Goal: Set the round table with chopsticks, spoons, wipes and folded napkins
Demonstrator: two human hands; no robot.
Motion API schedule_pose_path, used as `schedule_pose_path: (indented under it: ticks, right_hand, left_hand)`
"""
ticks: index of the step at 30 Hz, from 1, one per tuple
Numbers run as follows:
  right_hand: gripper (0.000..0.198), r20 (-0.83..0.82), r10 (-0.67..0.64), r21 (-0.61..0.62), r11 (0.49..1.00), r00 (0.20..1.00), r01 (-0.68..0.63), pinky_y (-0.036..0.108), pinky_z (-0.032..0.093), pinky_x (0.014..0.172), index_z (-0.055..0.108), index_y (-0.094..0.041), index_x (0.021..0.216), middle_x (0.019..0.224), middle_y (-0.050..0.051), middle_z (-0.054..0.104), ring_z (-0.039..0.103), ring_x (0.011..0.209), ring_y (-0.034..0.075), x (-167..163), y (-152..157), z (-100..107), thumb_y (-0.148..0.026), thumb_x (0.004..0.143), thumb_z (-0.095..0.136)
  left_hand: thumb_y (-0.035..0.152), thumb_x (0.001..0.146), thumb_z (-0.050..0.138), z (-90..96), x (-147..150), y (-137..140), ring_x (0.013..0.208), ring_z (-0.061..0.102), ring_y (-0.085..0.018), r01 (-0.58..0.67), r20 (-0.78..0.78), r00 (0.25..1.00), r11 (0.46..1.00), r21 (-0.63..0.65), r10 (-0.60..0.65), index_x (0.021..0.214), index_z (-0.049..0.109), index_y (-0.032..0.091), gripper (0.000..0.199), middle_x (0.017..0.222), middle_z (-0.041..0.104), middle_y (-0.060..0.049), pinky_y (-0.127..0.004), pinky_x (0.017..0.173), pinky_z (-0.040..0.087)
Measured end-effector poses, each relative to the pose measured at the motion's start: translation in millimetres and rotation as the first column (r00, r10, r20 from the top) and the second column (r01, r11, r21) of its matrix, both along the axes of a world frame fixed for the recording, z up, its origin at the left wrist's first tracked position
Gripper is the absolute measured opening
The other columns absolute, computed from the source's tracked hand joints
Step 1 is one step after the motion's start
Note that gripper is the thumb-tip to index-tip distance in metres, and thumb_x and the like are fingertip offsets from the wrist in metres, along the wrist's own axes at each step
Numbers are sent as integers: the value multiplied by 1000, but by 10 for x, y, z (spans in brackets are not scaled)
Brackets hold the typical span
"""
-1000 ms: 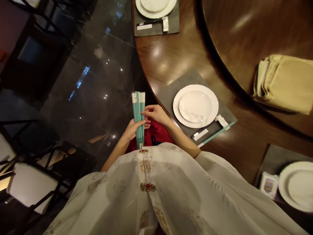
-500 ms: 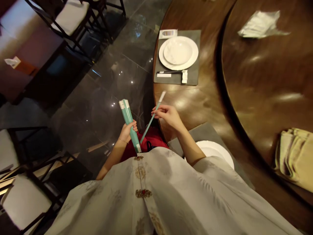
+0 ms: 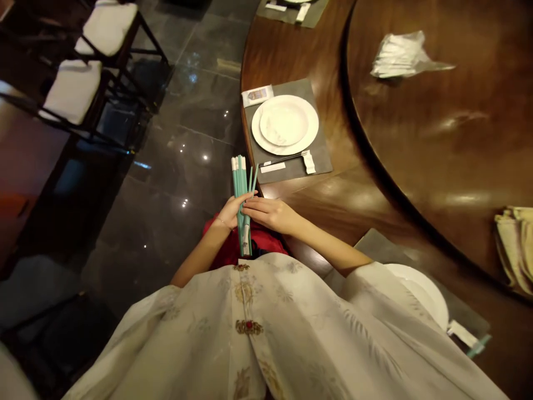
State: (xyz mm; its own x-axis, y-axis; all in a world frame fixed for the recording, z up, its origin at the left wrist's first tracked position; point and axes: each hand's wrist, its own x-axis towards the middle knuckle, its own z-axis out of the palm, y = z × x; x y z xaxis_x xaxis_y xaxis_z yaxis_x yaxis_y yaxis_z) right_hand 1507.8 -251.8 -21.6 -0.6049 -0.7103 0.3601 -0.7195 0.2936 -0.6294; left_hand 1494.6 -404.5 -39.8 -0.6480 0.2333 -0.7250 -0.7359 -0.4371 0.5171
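Note:
My left hand [image 3: 231, 211] is wrapped around a bundle of teal chopsticks [image 3: 240, 180] with white ends, held upright in front of my waist. Against the bundle's right side, the closed fingers of my right hand [image 3: 270, 215] grip a pair of teal chopsticks [image 3: 254, 180]. Their teal tips point up and stand slightly apart; a white end shows below the fingers. Both hands meet here, and the right fingers hide part of the sticks. Just beyond lies a place setting with stacked white plates [image 3: 285, 125] on a grey mat [image 3: 320, 158].
The round wooden table [image 3: 291, 50] curves along my right, with a raised turntable [image 3: 416, 144] on it. The turntable bears a clear plastic packet [image 3: 400, 54] and folded yellowish cloths [image 3: 516, 244]. Another white plate [image 3: 425, 294] is at lower right. Cushioned chairs [image 3: 75, 91] stand at left.
The right hand has moved left and down to the bundle, and its chopsticks now point teal tips up. The bundle has shifted right and stands more upright. The view has turned.

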Motion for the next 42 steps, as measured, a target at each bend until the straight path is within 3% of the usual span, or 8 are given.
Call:
schedule_pose_path:
  ticks: [3,5,9,19,24,28,32,42]
  right_hand:
    - [27,356,-339,-112,910,871,400,34,53,89,62,-17,110,108,10,65,62,99,17,-205,-235,-81,-28,88,50]
    - [30,689,-445,-91,730,573,677,30,57,72,61,-15,107,92,8,68,65,79,15,-319,-423,-135,-34,83,56]
    - [37,987,-123,-13,595,107,803,24,52,57,64,-12,83,64,2,64,61,57,11,-548,-746,-263,-44,67,70]
    - [30,995,80,26,319,-54,948,16,38,49,67,-11,72,60,-2,61,48,50,4,-961,-776,-639,-33,55,78]
    - [32,992,102,72,55,-77,996,19,48,63,66,-12,73,69,1,64,57,61,7,-1180,-524,-934,-34,53,78]
    - [27,934,-103,308,-249,-341,918,18,49,61,57,-13,60,56,-3,55,54,55,6,-1199,-121,-1321,-31,56,75]
    - [24,799,-219,505,-264,-561,822,17,48,57,52,-14,61,52,-4,51,53,52,6,-1168,148,-1620,-31,65,69]
    - [24,492,-477,731,-227,-728,643,26,47,75,53,-15,85,73,5,65,63,73,16,-1342,262,-1681,-34,73,62]
  left_hand:
    - [21,61,75,-44,-460,-221,43,46,-3,63,-89,993,989,-131,-75,87,66,9,30,59,60,1,-16,42,35]
    - [25,59,76,-55,-740,-353,40,41,-2,143,-173,969,969,-200,-178,90,65,9,36,60,61,1,-16,40,32]
    - [29,61,72,-73,-1201,-476,43,42,-4,332,-293,852,882,-335,-433,93,64,9,38,67,65,-2,-18,41,34]
    - [36,62,74,-463,-1931,-199,45,47,-7,646,-331,483,585,-490,-811,83,64,10,35,66,64,-3,-21,45,39]
    - [40,67,70,-658,-2348,34,42,44,-6,598,-342,522,621,-507,-781,88,61,12,37,63,62,-1,-20,43,36]
    - [39,63,71,-677,-2828,95,40,41,-4,573,-292,629,684,-452,-720,86,57,12,38,75,67,-5,-20,41,32]
    - [37,61,73,-646,-3274,41,40,41,-3,564,-236,667,686,-461,-707,86,54,13,40,76,68,-5,-19,42,33]
    - [34,59,74,-601,-3633,15,40,41,-2,546,-174,700,676,-495,-693,83,52,14,38,73,66,-3,-18,42,31]
